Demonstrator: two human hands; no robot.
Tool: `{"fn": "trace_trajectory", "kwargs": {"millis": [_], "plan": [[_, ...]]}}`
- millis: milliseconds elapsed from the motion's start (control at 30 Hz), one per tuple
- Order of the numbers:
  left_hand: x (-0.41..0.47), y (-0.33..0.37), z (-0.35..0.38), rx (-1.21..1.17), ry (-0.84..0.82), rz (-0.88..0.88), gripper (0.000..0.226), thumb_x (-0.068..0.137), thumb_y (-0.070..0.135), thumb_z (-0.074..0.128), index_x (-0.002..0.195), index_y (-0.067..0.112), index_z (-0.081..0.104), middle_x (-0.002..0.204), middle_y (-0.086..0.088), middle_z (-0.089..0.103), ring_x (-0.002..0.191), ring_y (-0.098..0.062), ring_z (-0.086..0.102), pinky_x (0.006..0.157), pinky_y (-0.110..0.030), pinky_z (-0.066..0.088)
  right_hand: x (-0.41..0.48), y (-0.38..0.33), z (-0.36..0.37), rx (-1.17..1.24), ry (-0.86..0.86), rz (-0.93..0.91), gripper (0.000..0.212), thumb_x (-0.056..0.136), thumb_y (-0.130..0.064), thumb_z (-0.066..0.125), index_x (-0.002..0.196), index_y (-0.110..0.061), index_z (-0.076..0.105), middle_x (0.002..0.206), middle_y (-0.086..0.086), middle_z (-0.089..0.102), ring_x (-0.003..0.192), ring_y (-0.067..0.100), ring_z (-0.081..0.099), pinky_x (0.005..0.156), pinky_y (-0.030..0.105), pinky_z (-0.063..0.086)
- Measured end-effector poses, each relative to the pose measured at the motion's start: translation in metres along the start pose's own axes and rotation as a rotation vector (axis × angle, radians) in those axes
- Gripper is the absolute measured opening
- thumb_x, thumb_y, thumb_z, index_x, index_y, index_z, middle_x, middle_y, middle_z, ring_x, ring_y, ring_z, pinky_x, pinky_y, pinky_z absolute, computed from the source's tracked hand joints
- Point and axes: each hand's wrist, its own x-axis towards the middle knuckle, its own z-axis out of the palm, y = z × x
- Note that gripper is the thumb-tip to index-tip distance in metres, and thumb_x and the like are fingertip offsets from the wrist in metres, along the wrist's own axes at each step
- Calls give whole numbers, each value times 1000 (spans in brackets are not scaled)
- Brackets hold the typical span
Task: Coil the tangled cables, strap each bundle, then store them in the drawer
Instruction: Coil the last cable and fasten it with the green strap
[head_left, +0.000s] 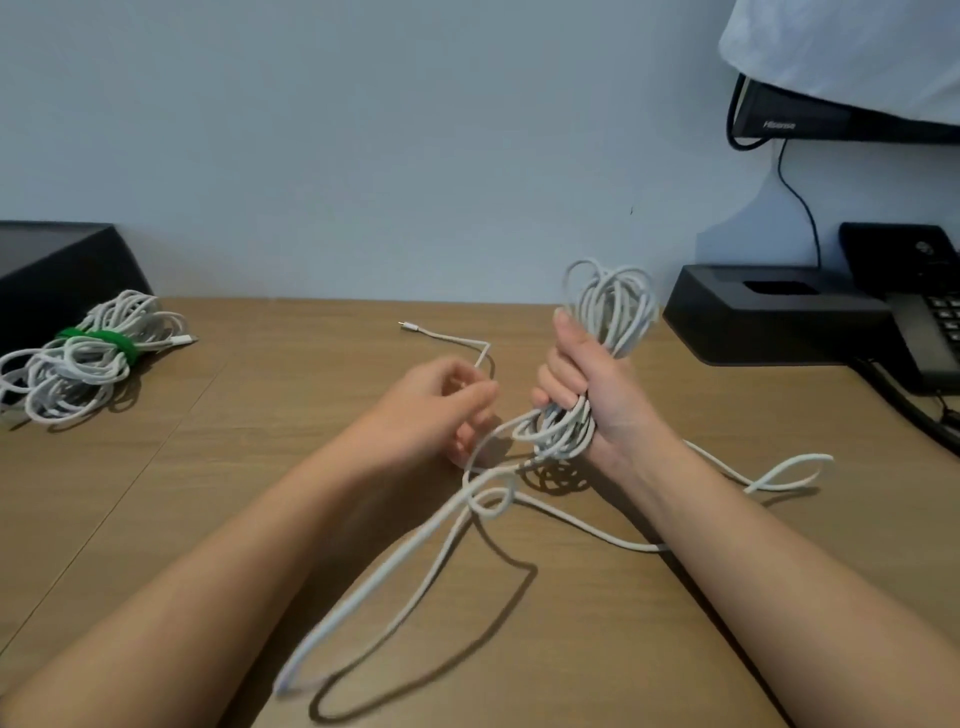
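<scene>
The right hand (587, 384) is clenched around the middle of a half-coiled long white cable (608, 306) and holds its loops upright above the brown wooden worktop (260, 467). Just beside it, the left hand (441, 402) has its fingers curled and pinches a loose strand of the same cable. The metal-tipped plug end (406, 326) lies on the worktop beyond that hand. Uncoiled lengths trail toward the person and out to the right. At far left lies a bundle of white cable (78, 369) bound by a green strap (106, 340), beside a black box (52, 270). A black telephone (930, 322) sits far right.
</scene>
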Motion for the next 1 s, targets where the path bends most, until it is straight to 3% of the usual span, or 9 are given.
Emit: {"fn": "trace_trajectory", "kwargs": {"millis": [133, 200, 267, 433, 600, 733, 833, 933, 1000], "plan": [[-5, 3, 0, -96, -289, -194, 14, 97, 11, 54, 98, -3, 58, 62, -11, 57, 46, -16, 56, 45, -24, 52, 2, -3, -5, -26, 172, -97, 28, 82, -29, 70, 64, -17, 52, 47, -4, 38, 42, 11, 39, 52, 24, 46], [1, -2, -4, 12, -228, -124, 17, 99, 11, 52, 91, 2, 64, 57, -8, 56, 45, -13, 55, 47, -25, 51, 3, -4, -4, 6, 180, -130, 30, 85, -24, 69, 62, -17, 52, 48, -4, 40, 43, 10, 41, 55, 25, 48], [6, -7, -8, 237, -168, 5, 22, 99, 17, 54, 89, 9, 71, 70, -15, 68, 59, -15, 62, 61, -32, 52, 2, -6, -4, 47, 162, -150, 29, 88, -21, 67, 62, -17, 53, 48, -5, 41, 44, 10, 43, 57, 26, 49], [10, -10, -11, 591, -110, 246, 19, 96, 23, 60, 88, 23, 76, 81, 2, 73, 73, -10, 63, 68, -23, 47, 1, -9, -6, 148, 91, -183, 26, 85, -22, 68, 62, -18, 55, 50, -6, 44, 46, 9, 45, 60, 26, 49], [14, -15, -14, 700, -43, 319, 16, 96, 23, 60, 93, 22, 75, 80, 5, 69, 73, -5, 59, 64, -10, 40, 0, -11, -7, 183, 25, -183, 25, 81, -25, 69, 63, -17, 53, 53, -5, 45, 50, 9, 45, 64, 26, 49], [17, -18, -15, 740, -4, 337, 16, 96, 24, 58, 93, 21, 73, 77, -1, 67, 73, -17, 59, 69, -34, 49, -2, -12, -2, 186, -4, -175, 26, 83, -26, 67, 62, -17, 54, 54, -5, 47, 51, 9, 47, 65, 26, 49], [19, -21, -18, 810, 9, 373, 16, 96, 25, 58, 89, 20, 71, 75, -1, 65, 71, -18, 59, 68, -41, 50, -5, -15, -1, 201, -3, -196, 21, 84, -24, 66, 68, -17, 55, 58, -4, 49, 53, 10, 49, 67, 28, 51], [19, -23, -18, 833, 17, 365, 16, 95, 25, 59, 87, 18, 71, 70, 2, 63, 64, -13, 58, 61, -36, 49, -5, -14, 0, 153, 17, -161, 27, 83, -29, 67, 65, -17, 51, 52, -5, 45, 48, 9, 45, 60, 25, 50], [18, -19, -21, 616, 62, 249, 16, 95, 21, 60, 87, 14, 72, 65, 5, 60, 51, -8, 57, 51, -26, 47, -3, -17, -2, 93, 53, -138, 30, 80, -34, 68, 63, -17, 50, 49, -5, 42, 44, 9, 42, 54, 23, 48]]}}
